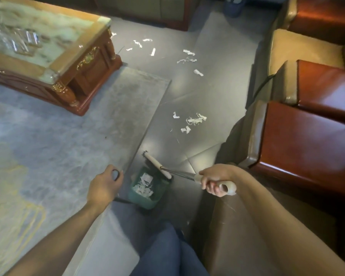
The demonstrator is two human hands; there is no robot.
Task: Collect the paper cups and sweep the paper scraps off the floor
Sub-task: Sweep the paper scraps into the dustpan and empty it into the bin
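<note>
My right hand holds the broom over the dustpan, which sits on the floor just right of the rug. Paper scraps lie ahead of it, more farther off. The coffee table stands on the rug to my left, armchairs to my right.

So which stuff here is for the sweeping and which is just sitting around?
For the sweeping:
- broom, gripped by the right hand
- green dustpan, its handle held by the left hand
- paper scraps on the floor

Just sitting around:
- coffee table
- rug
- armchairs
</note>
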